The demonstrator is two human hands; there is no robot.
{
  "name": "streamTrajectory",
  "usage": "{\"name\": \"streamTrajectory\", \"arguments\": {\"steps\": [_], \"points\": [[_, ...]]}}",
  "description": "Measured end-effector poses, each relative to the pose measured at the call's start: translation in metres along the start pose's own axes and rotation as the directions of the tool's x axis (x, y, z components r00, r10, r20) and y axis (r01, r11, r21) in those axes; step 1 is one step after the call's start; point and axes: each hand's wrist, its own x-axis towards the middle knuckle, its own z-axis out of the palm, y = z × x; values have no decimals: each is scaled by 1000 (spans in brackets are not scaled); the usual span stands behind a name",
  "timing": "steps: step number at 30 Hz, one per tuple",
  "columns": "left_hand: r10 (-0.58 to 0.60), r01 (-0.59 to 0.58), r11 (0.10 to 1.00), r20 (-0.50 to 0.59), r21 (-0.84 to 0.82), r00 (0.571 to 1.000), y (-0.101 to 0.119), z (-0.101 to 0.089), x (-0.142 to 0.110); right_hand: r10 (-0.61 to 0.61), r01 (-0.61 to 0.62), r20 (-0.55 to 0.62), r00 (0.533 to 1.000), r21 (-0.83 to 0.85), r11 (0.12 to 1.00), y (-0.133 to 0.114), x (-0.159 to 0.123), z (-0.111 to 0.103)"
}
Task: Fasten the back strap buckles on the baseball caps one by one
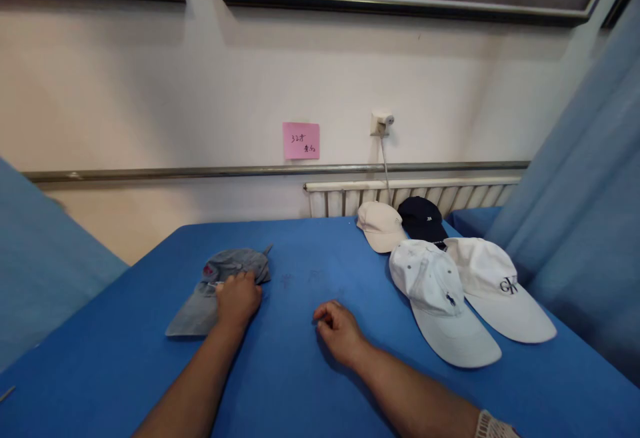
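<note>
On the left part of the blue-covered table (300, 371) lies a grey-blue baseball cap (233, 263), its brim toward the near left and a strap end sticking up at its far right. My left hand (239, 297) is closed over the cap's near side, fingers bent on the fabric; the fingertips are partly hidden. To the right, my right hand (340, 331) is held loosely curled just over the cloth, thumb close to the index finger, with nothing visible in it. A pale baseball cap with a dark horse-rider logo (433, 285) is the nearest cap to that hand.
Also at the right lie a white cap with dark letters (487, 271), a cream cap (380, 221) and a navy cap (420, 217). Behind the table are a radiator (360, 198), a metal rail (225, 173) and a plugged-in cord (385, 158). Blue curtains (575, 211) flank both sides.
</note>
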Motion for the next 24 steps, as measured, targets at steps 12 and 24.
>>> {"name": "streamTrajectory", "arguments": {"steps": [12, 24], "points": [[284, -469, 728, -403, -500, 870, 25, -12, -25, 240, -50, -606, 758, 312, 949, 23, 36, -50], [-430, 150, -12, 140, -989, 892, 33, -65, -21, 237, -67, -367, 899, 422, 904, 12, 25, -27]]}}
